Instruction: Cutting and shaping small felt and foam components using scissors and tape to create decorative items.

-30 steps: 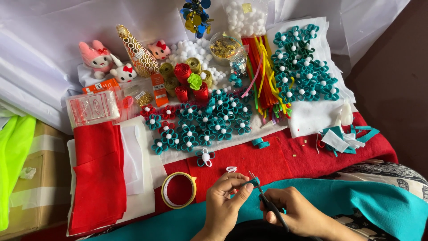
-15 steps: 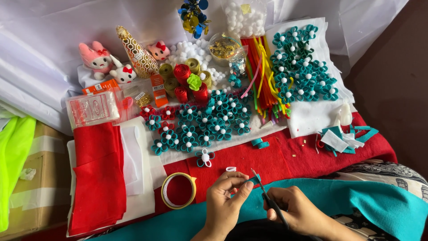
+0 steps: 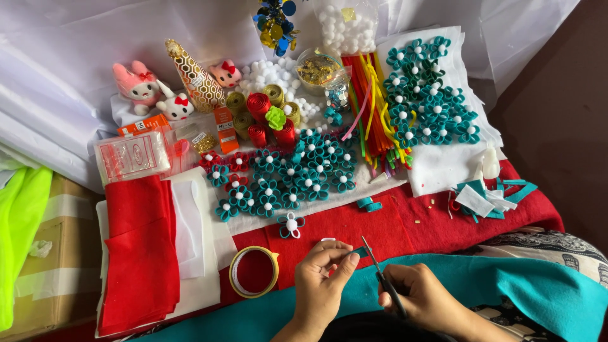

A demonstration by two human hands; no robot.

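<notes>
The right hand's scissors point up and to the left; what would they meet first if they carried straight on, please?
Most likely the small teal felt piece pinched by the left hand, just beyond the scissors in the right hand.

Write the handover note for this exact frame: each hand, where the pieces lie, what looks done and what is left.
Left hand: pinching a small teal felt piece at the fingertips.
Right hand: grip on scissors, blades at that piece.
Teal felt sheet lies across the lap; tape roll sits left of the hands on the red cloth.
Done: many teal felt flowers with white centres laid on the white sheets.
Left: this piece is not yet finished; teal scraps lie at the right.
</notes>
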